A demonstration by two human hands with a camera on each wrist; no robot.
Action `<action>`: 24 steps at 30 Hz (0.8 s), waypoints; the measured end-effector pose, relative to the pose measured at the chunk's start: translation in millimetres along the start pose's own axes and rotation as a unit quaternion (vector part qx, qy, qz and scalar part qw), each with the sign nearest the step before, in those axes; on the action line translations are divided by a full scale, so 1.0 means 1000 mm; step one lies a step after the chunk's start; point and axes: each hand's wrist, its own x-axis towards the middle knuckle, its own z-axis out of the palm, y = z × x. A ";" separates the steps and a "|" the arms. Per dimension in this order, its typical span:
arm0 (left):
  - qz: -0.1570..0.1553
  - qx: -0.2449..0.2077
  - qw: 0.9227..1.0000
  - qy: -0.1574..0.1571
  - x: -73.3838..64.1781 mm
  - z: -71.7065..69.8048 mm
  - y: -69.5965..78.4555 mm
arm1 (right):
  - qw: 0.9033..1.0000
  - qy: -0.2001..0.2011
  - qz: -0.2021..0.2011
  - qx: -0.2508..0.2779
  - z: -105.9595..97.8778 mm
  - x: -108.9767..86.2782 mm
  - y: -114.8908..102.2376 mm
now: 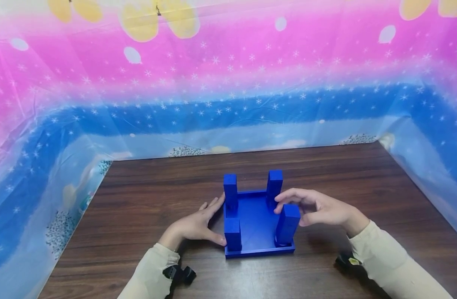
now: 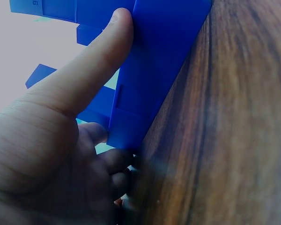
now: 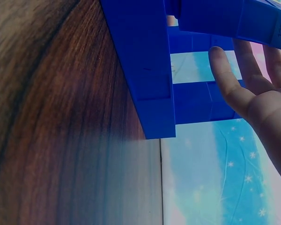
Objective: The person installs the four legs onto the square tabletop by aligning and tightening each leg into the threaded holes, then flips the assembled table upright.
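Observation:
A blue rectangular tray-like base [image 1: 255,224] with a low rim lies on the table, a square blue post upright at each corner, like a small upturned table. My left hand [image 1: 194,224] rests along its left side, fingers spread. Its thumb [image 2: 100,61] touches near the front left post [image 1: 233,234], while the fingertips reach the back left post [image 1: 230,189]. Around the front right post [image 1: 288,224], my right hand [image 1: 321,207] hovers with fingers loosely bent. In the right wrist view a gap shows between the fingers [image 3: 225,70] and the back right post [image 3: 192,103].
The dark wood-grain table [image 1: 146,187] extends on all sides of the base. A pink and blue patterned cloth [image 1: 213,83] hangs behind and at both sides. Black wrist cameras [image 1: 179,274] sit at both cream sleeves [image 1: 385,253].

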 end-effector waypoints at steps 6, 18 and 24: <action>0.003 0.001 1.000 0.001 0.001 0.000 -0.001 | 1.000 0.000 0.000 0.009 0.001 0.001 -0.001; 0.011 -0.001 1.000 -0.001 0.002 0.001 -0.004 | 0.999 -0.010 -0.014 0.029 0.002 0.003 -0.001; 0.012 -0.002 1.000 -0.001 -0.004 -0.001 0.010 | 0.998 -0.016 -0.032 0.045 0.003 0.004 0.001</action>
